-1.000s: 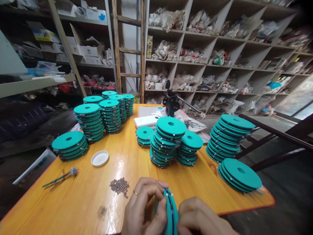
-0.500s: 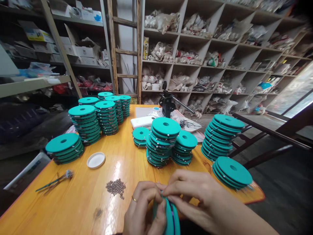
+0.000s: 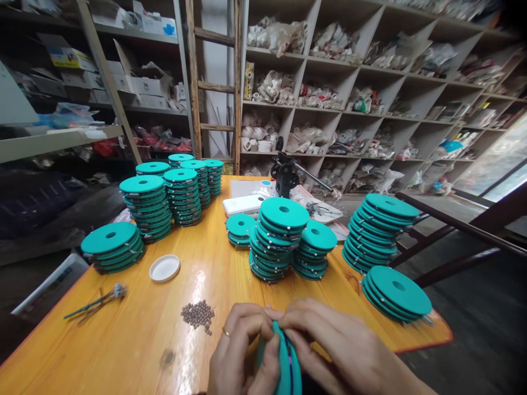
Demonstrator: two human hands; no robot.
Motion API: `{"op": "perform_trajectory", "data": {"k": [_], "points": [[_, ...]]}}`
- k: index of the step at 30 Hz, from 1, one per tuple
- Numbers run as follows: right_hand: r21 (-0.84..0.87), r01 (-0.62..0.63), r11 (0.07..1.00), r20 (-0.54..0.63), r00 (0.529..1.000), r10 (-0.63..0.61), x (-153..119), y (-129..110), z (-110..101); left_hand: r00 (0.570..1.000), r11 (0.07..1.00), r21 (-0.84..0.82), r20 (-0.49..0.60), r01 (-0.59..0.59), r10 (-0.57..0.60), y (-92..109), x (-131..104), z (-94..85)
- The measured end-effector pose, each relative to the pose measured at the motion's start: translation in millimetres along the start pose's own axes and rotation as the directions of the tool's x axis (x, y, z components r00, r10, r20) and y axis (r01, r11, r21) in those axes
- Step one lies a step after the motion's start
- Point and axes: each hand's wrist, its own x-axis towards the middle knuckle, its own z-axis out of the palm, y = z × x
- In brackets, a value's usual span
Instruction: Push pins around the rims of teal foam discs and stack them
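At the bottom centre a teal foam spool (image 3: 284, 365) stands on edge, with a dark purple line in its groove. My left hand (image 3: 242, 348), wearing a ring, is closed round the spool's left side. My right hand (image 3: 333, 343) has its fingers pinched at the spool's upper rim; anything tiny between the fingertips is hidden. Left of my hands lies a small heap of brown beads (image 3: 198, 315) on the wooden table (image 3: 135, 340). A stack of teal spools (image 3: 284, 213) stands just beyond my hands.
More teal spool stacks stand at the left (image 3: 142, 185) and right (image 3: 391, 206). A white lid (image 3: 164, 269), a bundle of wires (image 3: 99, 304), a white case (image 3: 242, 205) and a black clamp device (image 3: 285, 178) are on the table. Shelves (image 3: 296, 55) rise behind.
The view has shifted slightly, so the table and stacks appear a little further right. My right hand has turned slightly at the spool's rim. My left hand keeps its hold.
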Motion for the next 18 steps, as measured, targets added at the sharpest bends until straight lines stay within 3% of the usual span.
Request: {"op": "perform_trajectory", "data": {"k": [4,12,18], "points": [[-0.037,0.013,0.999,-0.067,0.998,-0.016,3,-6,-3,1.0,1.0,0.02,0.026,-0.014,0.013,0,0,-0.2],[0.123,-0.03,0.992,0.01,1.0,0.029,9,2,-4,1.0,1.0,-0.009,0.009,0.002,-0.002,-2,-1,2.4],[0.063,0.029,0.998,-0.135,0.991,-0.02,7,-6,2,1.0,1.0,0.027,-0.031,0.004,-0.003,0,-2,1.1]]}}
